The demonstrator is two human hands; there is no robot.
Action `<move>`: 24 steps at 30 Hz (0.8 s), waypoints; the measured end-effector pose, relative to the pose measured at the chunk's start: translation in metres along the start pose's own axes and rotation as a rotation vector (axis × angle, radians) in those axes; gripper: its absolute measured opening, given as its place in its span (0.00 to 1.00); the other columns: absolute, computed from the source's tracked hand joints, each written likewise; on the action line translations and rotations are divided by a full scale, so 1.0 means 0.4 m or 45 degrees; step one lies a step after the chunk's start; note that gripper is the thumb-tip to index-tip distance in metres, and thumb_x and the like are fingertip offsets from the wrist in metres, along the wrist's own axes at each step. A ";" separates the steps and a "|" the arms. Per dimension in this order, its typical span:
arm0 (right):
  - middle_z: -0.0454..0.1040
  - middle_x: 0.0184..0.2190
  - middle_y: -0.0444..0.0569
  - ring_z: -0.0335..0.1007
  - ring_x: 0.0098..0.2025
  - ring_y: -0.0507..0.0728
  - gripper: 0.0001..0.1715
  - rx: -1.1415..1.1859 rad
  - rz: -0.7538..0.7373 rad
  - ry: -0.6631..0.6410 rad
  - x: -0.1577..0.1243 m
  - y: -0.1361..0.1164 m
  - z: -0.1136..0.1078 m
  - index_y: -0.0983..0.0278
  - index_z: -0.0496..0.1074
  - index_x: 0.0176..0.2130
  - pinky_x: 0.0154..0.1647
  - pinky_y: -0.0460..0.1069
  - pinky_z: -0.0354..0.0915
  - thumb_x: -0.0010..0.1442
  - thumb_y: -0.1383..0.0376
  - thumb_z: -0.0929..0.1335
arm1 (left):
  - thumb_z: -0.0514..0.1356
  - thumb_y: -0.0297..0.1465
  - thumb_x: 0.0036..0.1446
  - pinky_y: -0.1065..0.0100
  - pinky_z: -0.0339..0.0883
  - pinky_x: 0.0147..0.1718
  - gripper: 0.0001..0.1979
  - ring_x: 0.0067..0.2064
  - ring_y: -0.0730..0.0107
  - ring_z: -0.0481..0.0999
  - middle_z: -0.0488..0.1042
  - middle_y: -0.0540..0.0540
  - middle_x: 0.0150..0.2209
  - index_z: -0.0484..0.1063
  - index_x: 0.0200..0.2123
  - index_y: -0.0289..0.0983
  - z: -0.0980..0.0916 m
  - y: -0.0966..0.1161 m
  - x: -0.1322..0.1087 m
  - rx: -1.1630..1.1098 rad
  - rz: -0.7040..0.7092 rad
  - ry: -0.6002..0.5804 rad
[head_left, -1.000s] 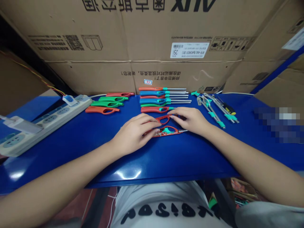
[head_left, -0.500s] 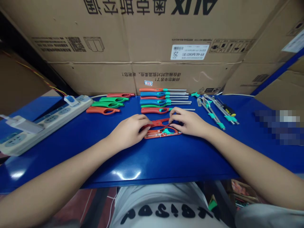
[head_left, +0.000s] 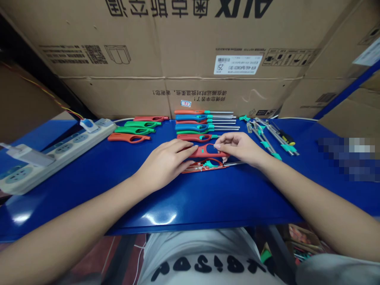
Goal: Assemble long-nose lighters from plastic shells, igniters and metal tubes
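A red lighter casing half (head_left: 204, 151), its outer face up, is pinched at one end by my left hand (head_left: 166, 162) and at the other by my right hand (head_left: 239, 148). Just in front of it lies the other casing half (head_left: 204, 167), open side up, with a teal trigger (head_left: 211, 163), thin wires and a metal tube (head_left: 234, 163) in it. My left fingertips partly cover its left end. Directly behind the hands is a row of long-nosed lighters (head_left: 192, 127) in orange, blue, green and red, with teal triggers and metal tubes.
Several casings (head_left: 135, 130) lie left of the lighters. Metal tubes with teal parts (head_left: 264, 138) and a screwdriver (head_left: 286, 138) are to the right. A power strip (head_left: 62, 152) runs along the blue table's (head_left: 148, 198) left side. Cardboard (head_left: 118, 87) stands behind.
The upper casing half has been lifted and turned over, from its inner side to its smooth outer face. My right hand has shifted slightly right, and the lower half's metal tube now shows.
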State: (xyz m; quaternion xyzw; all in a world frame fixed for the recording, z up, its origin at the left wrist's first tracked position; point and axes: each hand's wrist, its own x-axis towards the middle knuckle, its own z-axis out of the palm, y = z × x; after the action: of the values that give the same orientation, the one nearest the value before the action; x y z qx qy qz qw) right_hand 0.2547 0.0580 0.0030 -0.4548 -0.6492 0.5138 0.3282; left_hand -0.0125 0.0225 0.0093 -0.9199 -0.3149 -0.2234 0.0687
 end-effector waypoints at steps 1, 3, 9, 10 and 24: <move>0.75 0.26 0.45 0.70 0.22 0.51 0.24 0.014 0.023 -0.032 0.000 -0.001 -0.002 0.64 0.73 0.35 0.26 0.49 0.72 0.49 0.49 0.77 | 0.59 0.30 0.67 0.54 0.73 0.51 0.16 0.54 0.53 0.76 0.77 0.38 0.53 0.73 0.56 0.34 0.000 0.000 0.000 -0.014 0.000 0.000; 0.75 0.27 0.44 0.69 0.22 0.50 0.24 -0.012 0.019 -0.089 -0.002 0.001 -0.005 0.64 0.75 0.38 0.24 0.48 0.70 0.50 0.50 0.77 | 0.58 0.29 0.67 0.55 0.74 0.51 0.15 0.53 0.55 0.76 0.77 0.39 0.52 0.74 0.56 0.36 0.001 0.000 0.000 -0.055 -0.014 -0.008; 0.77 0.33 0.47 0.70 0.31 0.52 0.25 -0.511 -0.315 -0.234 -0.011 0.009 -0.009 0.65 0.76 0.49 0.31 0.47 0.66 0.58 0.52 0.73 | 0.59 0.33 0.67 0.60 0.75 0.47 0.15 0.48 0.59 0.79 0.78 0.40 0.49 0.75 0.54 0.37 0.014 0.003 -0.003 -0.252 -0.099 -0.094; 0.78 0.36 0.48 0.72 0.34 0.54 0.25 -0.589 -0.364 -0.254 -0.013 0.009 -0.011 0.64 0.76 0.50 0.35 0.48 0.68 0.58 0.53 0.74 | 0.59 0.33 0.67 0.60 0.74 0.47 0.15 0.48 0.59 0.79 0.78 0.40 0.48 0.75 0.54 0.36 0.014 0.004 -0.003 -0.279 -0.104 -0.121; 0.71 0.44 0.51 0.70 0.44 0.56 0.18 -0.850 -0.635 -0.377 -0.017 0.015 -0.011 0.64 0.75 0.47 0.48 0.52 0.68 0.61 0.56 0.72 | 0.64 0.34 0.63 0.62 0.72 0.45 0.12 0.47 0.58 0.78 0.78 0.42 0.44 0.78 0.47 0.36 0.006 0.013 0.000 -0.283 -0.153 -0.327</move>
State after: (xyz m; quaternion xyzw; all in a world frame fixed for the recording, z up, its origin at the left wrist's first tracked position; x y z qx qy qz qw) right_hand 0.2626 0.0535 -0.0012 -0.2868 -0.9095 0.2406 0.1807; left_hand -0.0085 0.0190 0.0071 -0.9224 -0.3487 -0.1413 -0.0876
